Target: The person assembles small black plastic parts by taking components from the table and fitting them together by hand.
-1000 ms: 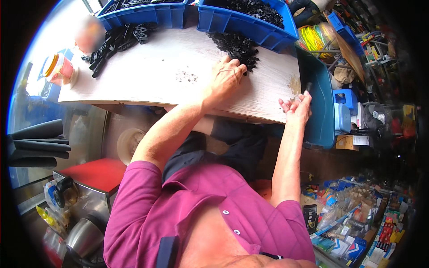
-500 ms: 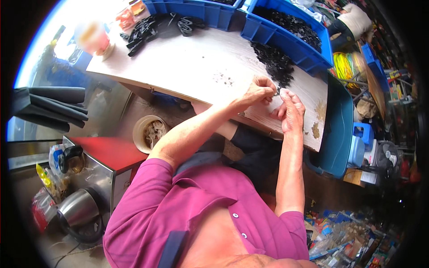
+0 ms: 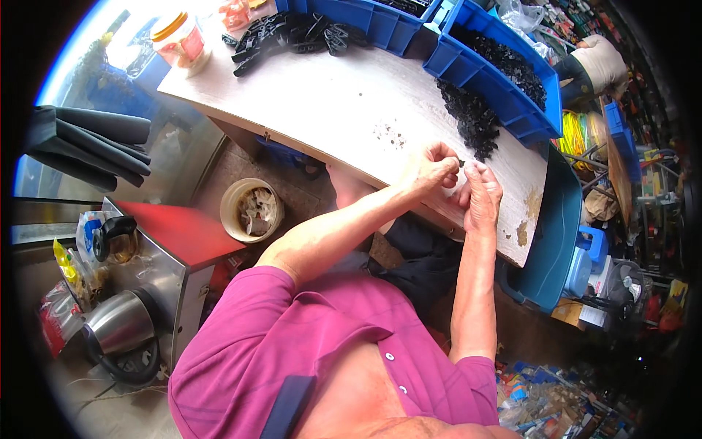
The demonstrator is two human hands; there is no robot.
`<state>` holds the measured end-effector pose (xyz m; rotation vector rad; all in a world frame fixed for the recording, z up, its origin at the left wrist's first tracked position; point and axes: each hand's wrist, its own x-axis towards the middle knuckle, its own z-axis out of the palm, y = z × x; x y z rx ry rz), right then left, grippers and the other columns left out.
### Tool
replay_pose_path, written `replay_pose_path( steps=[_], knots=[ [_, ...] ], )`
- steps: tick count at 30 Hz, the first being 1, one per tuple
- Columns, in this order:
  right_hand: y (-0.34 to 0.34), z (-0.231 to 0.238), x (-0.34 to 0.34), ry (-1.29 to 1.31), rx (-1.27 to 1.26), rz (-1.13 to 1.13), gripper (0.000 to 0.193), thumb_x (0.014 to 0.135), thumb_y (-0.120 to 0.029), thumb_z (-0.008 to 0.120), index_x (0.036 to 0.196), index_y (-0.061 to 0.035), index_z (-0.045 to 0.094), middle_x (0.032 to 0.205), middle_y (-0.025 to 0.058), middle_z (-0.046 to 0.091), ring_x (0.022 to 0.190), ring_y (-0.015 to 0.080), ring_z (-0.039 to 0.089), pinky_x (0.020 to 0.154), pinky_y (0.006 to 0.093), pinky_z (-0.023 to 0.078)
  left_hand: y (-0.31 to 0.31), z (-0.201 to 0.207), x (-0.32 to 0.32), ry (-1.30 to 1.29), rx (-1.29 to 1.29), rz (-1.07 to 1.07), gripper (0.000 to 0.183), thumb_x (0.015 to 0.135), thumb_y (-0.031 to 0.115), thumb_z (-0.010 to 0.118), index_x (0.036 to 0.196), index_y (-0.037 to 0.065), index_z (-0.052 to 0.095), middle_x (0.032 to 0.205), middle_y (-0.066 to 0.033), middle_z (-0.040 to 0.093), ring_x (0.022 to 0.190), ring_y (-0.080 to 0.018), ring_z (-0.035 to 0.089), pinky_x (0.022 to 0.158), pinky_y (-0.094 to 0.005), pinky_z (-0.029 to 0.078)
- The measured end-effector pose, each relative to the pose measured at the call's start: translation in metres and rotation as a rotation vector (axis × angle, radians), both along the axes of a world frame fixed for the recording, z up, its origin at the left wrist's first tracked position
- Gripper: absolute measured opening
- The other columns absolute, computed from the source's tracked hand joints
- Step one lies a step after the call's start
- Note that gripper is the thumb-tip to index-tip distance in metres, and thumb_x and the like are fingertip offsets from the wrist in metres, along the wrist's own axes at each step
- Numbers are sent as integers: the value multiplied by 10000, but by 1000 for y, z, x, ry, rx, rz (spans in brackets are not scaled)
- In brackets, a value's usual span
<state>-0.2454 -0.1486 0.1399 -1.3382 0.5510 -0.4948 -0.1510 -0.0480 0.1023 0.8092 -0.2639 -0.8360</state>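
Observation:
Over the near right part of the table, my left hand (image 3: 436,168) and my right hand (image 3: 481,197) are close together, each with its fingertips pinched. Between the fingertips shows a tiny black piece (image 3: 461,163), too small to make out fully. Just beyond them, a heap of small black pieces (image 3: 470,121) spreads from the foot of a blue bin (image 3: 504,91) that holds more of the same. At the far left of the table lies a pile of larger black parts (image 3: 285,33), out of reach of both hands.
The pale table (image 3: 307,102) has a second blue bin (image 3: 351,22) and a jar (image 3: 179,44) along its far side. A teal tub (image 3: 548,241) stands against its right end. Below left are a bucket (image 3: 232,212), a red-topped cabinet (image 3: 175,230) and a kettle (image 3: 121,325). A person (image 3: 599,66) bends at the far right.
The whole view has shifted, so the table and bins sit slightly further right and the hands slightly lower. Both hands remain pinched together at nearly the same spot by the black heap.

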Motion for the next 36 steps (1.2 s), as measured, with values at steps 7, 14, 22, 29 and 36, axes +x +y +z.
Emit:
replay_pose_path(
  steps=[7, 14, 22, 29, 36],
  knots=[
    [10, 3, 9, 33, 7, 54, 210, 852, -160, 720, 992, -35, 625, 478, -19, 480, 376, 83, 429, 410, 256, 426, 24, 17, 6, -67, 103, 5, 105, 884, 97, 625, 909, 0, 595, 765, -64, 619, 628, -111, 589, 591, -241, 521],
    [16, -4, 6, -3, 59, 81, 132, 875, -143, 684, 929, -53, 604, 475, 7, 471, 393, 129, 480, 442, 325, 525, 89, 20, 66, -995, 624, 773, 234, 810, 209, 685, 989, 66, 639, 757, -195, 638, 634, -268, 638, 629, -381, 524],
    [20, -3, 14, -22, 46, 67, 143, 868, -163, 696, 922, -52, 623, 468, -2, 470, 378, 117, 486, 419, 305, 513, 241, 16, 243, -961, 1715, 1034, 452, 895, 468, 510, 1013, 76, 701, 1046, -177, 669, 1044, -382, 565, 910, -550, 401],
    [24, -2, 17, -40, 39, 57, 140, 869, -167, 696, 911, -58, 619, 477, 3, 475, 396, 119, 499, 410, 296, 495, 218, 7, 197, -1269, 1325, 917, 250, 821, 285, 686, 1005, 117, 672, 906, -138, 674, 881, -303, 625, 783, -400, 490],
    [26, -5, 22, -62, 89, 62, 145, 867, -167, 700, 917, -59, 617, 505, 2, 495, 418, 131, 520, 466, 314, 532, 177, 11, 138, -1388, 1065, 900, 418, 828, 263, 702, 1182, 69, 594, 953, -116, 679, 845, -303, 618, 870, -399, 464]
  ],
)
